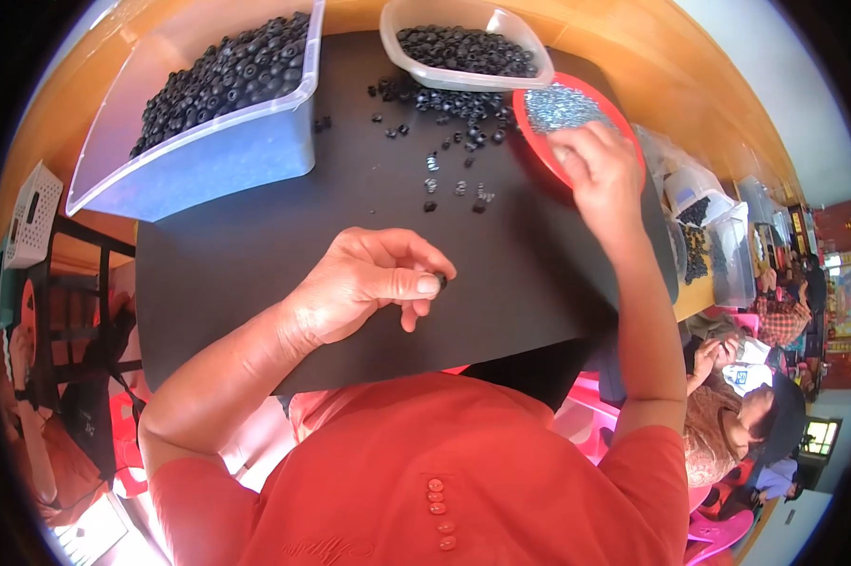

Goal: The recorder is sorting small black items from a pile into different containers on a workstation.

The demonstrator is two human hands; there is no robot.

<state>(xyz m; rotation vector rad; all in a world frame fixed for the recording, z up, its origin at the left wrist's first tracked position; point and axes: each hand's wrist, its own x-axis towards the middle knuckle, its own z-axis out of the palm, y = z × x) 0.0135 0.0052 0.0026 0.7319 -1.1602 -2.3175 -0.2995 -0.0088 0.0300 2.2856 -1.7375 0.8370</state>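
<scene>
My left hand [374, 280] is closed in a pinch above the middle of the black tabletop. Between its thumb and forefinger sits a small dark round piece [442, 280], mostly covered by the fingertips. My right hand [603, 174] is over the near side of a red round bowl [636, 132] at the far right. Its fingers are curled together at the small silvery metal pieces [565, 107] in the bowl. Whatever those fingertips hold is hidden. Several small black pieces [463, 106] and a few clear or silvery bits [460, 189] lie loose on the table between the hands.
A large clear bin [208, 179] of black round pieces [246, 80] stands at the far left. A smaller clear tub [473, 83] of black parts sits beside the red bowl. More tubs [732, 250] line the right side. Another person [727, 406] sits at the right.
</scene>
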